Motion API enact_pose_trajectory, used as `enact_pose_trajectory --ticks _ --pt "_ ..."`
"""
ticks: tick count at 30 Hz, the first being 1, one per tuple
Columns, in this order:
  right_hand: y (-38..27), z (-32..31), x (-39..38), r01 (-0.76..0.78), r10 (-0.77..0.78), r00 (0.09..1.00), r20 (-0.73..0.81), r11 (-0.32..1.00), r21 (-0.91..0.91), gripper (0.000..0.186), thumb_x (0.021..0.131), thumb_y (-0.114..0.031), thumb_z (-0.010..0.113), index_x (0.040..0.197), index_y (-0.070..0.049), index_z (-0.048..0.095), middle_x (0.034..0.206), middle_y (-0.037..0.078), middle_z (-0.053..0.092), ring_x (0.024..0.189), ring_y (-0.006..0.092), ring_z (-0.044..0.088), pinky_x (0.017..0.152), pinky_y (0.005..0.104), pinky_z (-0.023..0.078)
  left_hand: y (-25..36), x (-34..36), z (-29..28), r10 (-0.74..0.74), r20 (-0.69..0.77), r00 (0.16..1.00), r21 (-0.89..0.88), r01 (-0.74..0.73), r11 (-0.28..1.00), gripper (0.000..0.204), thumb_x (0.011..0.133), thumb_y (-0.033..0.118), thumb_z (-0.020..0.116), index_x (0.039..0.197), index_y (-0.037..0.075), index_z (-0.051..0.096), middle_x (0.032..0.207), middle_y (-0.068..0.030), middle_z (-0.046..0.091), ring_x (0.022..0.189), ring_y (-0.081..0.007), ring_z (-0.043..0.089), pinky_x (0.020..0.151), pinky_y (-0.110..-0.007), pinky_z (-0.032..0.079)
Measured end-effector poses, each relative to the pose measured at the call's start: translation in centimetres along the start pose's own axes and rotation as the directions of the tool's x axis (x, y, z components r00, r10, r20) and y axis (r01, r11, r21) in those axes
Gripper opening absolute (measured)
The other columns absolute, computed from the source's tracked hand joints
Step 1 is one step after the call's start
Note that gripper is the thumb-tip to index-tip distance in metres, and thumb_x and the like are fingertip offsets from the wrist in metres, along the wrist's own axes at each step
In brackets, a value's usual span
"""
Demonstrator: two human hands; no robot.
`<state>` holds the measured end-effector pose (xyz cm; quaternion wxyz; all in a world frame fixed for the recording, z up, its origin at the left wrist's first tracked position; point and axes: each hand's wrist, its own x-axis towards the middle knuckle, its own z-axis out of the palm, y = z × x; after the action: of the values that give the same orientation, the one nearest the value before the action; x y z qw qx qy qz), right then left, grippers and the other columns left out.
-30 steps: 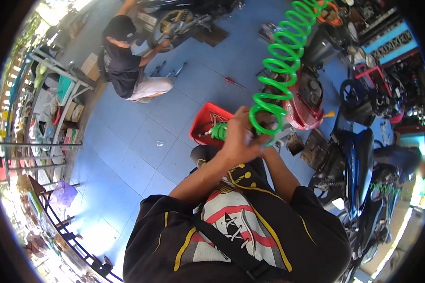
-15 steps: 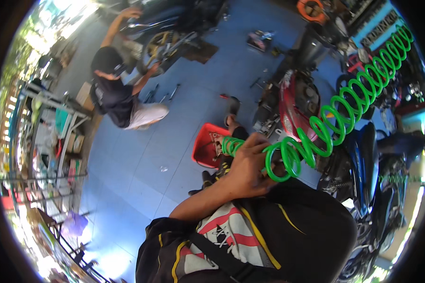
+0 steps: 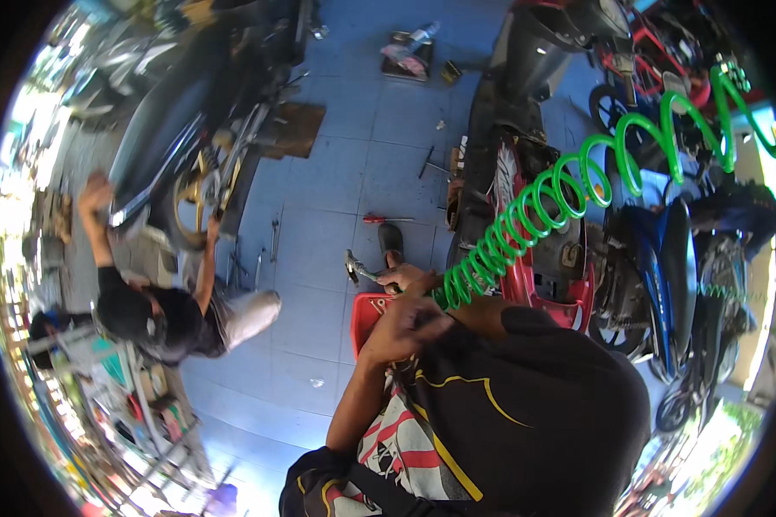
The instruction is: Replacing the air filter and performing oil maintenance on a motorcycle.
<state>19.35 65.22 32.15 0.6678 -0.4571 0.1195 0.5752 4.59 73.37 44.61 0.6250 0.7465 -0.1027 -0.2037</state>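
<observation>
My right hand is closed around a silver air tool, whose head points left; blur hides its exact kind. A green coiled air hose runs from beside that hand up to the far right. Nearer my body, my left hand is slightly blurred, its fingers spread with nothing seen in them. It hovers over the right side of a red plastic bin, which holds small metal parts. Beyond my right hand is a foot in a dark clog.
A crouching person works at a motorcycle on the left. A red-panelled motorcycle and a blue one stand on the right. A red-handled screwdriver, wrenches and a T-handle wrench lie on blue tiles.
My left hand has moved left and nearer, away from the hose. My right hand and the silver air tool have come into sight. The view has shifted, and the hose hangs differently.
</observation>
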Motion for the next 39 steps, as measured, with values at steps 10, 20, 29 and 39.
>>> enact_pose_trajectory --ticks 10,20,29,39 --pt "-13.7 -2.3 3.2 0.019 -0.019 1.0 0.0 0.974 0.226 0.02 0.093 -0.028 0.064 0.088 -0.01 0.059 0.062 0.003 0.055 0.045 0.0126 0.051 0.04 0.028 0.041 -6.2 18.2 -17.7 -0.716 -0.628 0.305 -0.724 0.11 0.681 0.037 0.089 0.029 0.064 0.109 -0.001 0.056 0.094 -0.0134 0.059 0.071 -0.0259 0.063 0.061 -0.037 0.056" --pt "-22.0 -6.8 6.5 0.124 -0.119 0.992 -0.041 0.86 0.494 0.025 0.097 -0.028 0.056 0.094 -0.006 0.067 0.061 0.002 0.054 0.044 0.0136 0.049 0.043 0.0295 0.041 -10.6 37.6 -30.8 -0.687 -0.194 0.701 -0.97 -0.035 0.239 0.022 0.098 0.031 0.054 0.091 0.012 0.046 0.067 -0.0044 0.05 0.057 -0.0187 0.051 0.053 -0.037 0.046" --pt "-40.8 -2.1 8.5 0.33 -0.384 0.906 0.179 0.374 -0.867 0.029 0.092 -0.027 0.057 0.101 -0.001 0.065 0.083 0.016 0.068 0.082 0.0226 0.067 0.072 0.0386 0.05 -0.8 56.2 -39.7 -0.311 -0.203 0.928 -0.622 0.123 0.773 0.014 0.095 0.015 0.056 0.098 0.009 0.044 0.067 -0.0025 0.048 0.05 -0.0124 0.048 0.045 -0.029 0.043" --pt "-53.4 -17.0 6.0 0.469 -0.523 0.35 -0.777 0.816 -0.337 0.027 0.084 -0.021 0.07 0.102 -0.002 0.065 0.089 0.007 0.066 0.087 0.0162 0.06 0.069 0.0332 0.049 3.6 67.0 -33.0 0.056 0.743 0.667 -0.104 0.032 0.994 0.022 0.095 0.019 0.059 0.103 0.003 0.047 0.077 -0.0056 0.057 0.061 -0.017 0.057 0.057 -0.032 0.047"
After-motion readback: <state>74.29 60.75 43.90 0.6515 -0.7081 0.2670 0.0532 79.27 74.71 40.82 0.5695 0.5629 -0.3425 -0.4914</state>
